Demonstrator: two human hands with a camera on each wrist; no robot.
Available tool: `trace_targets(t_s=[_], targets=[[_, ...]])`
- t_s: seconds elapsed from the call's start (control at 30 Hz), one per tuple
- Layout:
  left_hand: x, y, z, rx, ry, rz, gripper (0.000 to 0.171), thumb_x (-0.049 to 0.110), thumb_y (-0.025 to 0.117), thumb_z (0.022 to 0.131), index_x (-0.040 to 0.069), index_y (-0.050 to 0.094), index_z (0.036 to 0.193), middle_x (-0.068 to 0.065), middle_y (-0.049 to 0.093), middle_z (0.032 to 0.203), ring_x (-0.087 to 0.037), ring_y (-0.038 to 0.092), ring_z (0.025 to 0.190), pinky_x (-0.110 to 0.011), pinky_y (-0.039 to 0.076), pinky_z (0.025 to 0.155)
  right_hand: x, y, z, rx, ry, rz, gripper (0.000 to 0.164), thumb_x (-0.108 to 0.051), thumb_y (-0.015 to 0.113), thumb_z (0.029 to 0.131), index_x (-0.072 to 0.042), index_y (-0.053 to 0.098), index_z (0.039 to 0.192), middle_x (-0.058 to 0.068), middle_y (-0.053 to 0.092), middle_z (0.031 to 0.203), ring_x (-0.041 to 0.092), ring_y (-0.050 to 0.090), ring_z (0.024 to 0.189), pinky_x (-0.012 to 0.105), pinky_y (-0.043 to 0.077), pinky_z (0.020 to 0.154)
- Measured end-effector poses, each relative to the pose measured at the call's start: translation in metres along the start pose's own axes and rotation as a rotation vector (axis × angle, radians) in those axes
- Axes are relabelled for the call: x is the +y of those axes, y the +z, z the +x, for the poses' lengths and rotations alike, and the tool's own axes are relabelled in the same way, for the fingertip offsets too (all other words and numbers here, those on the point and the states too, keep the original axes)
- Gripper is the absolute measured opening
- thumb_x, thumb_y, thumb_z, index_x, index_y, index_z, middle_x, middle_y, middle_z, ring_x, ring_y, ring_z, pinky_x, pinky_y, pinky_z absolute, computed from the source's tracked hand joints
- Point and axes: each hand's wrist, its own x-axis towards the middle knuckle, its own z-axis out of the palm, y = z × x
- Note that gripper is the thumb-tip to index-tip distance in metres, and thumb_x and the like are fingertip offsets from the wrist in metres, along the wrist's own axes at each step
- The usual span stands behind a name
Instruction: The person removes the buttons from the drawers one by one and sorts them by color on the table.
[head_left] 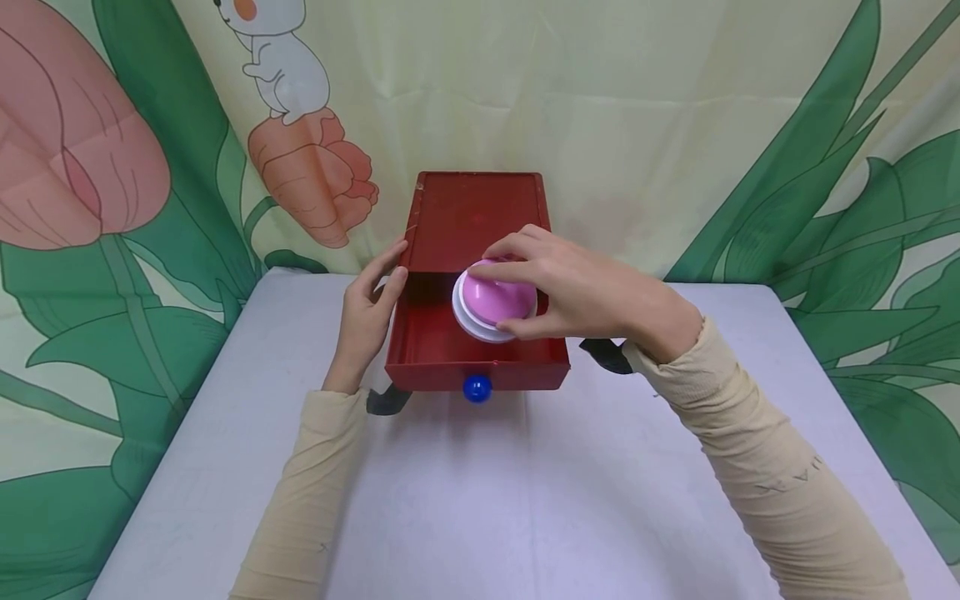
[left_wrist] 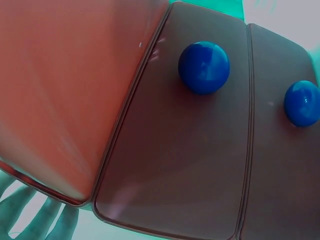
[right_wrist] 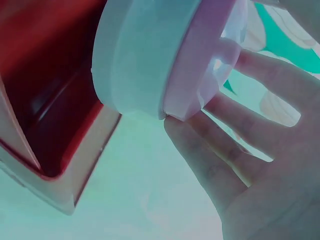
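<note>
A red cabinet (head_left: 480,204) has its top drawer (head_left: 429,346) pulled out, with a blue knob (head_left: 477,389) on its front. Over this drawer, my right hand (head_left: 588,287) holds a round white container with a pink top (head_left: 491,302), thumb and fingers spread around the pink part. The right wrist view shows the container (right_wrist: 142,55) tilted beside the drawer's rim, fingertips against its pink edge. My left hand (head_left: 366,317) rests along the cabinet's left side with extended fingers. Those fingers (left_wrist: 42,217) also show at the lower left of the left wrist view.
Two shut drawer fronts (left_wrist: 170,150) with blue knobs (left_wrist: 204,67) face the left wrist camera. The cabinet stands on a white-covered table (head_left: 600,500). Close behind it hangs a printed curtain (head_left: 600,100). Dark leaf-like shapes (head_left: 607,356) stick out beside the cabinet.
</note>
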Motion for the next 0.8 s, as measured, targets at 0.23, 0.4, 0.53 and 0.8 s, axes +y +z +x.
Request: trace_targets(t_s=[0.23,0.4,0.53,0.8], targets=[[-0.002,-0.001,0.000,-0.003,0.003,0.000,0.044,0.009,0.051,0.102,0.001,0.047,0.146,-0.009,0.046,0.153,-0.022,0.051,0.129,-0.028,0.048,0.104,0.005,-0.005,-0.009,0.071,-0.036,-0.023,0.052,-0.019,0.080,0.081,-0.006,0.065,0.129,0.015,0.061,0.125,0.029,0.052,0.116,0.041,0.052,0.091],[-0.003,0.000,0.000,-0.003,0.005,0.002,0.044,0.009,0.050,0.103,0.001,0.048,0.146,-0.009,0.047,0.152,-0.022,0.051,0.129,-0.027,0.048,0.104,0.008,-0.009,-0.016,0.074,-0.006,-0.036,0.053,-0.020,0.080,0.082,-0.007,0.064,0.131,0.014,0.060,0.126,0.027,0.052,0.116,0.041,0.052,0.091],[-0.003,0.000,0.000,-0.001,0.007,0.001,0.043,0.009,0.050,0.103,0.001,0.048,0.145,-0.009,0.047,0.152,-0.021,0.051,0.129,-0.027,0.048,0.104,0.010,-0.011,-0.021,0.071,0.022,-0.042,0.055,-0.022,0.080,0.082,-0.007,0.064,0.132,0.013,0.059,0.127,0.026,0.051,0.117,0.040,0.053,0.090],[-0.003,0.000,0.000,0.000,0.009,-0.007,0.043,0.008,0.050,0.103,0.001,0.048,0.145,-0.009,0.046,0.153,-0.021,0.050,0.130,-0.027,0.047,0.104,0.015,-0.013,-0.034,0.080,0.108,-0.039,0.059,-0.023,0.083,0.079,-0.006,0.063,0.132,0.013,0.059,0.128,0.026,0.050,0.119,0.040,0.054,0.089]])
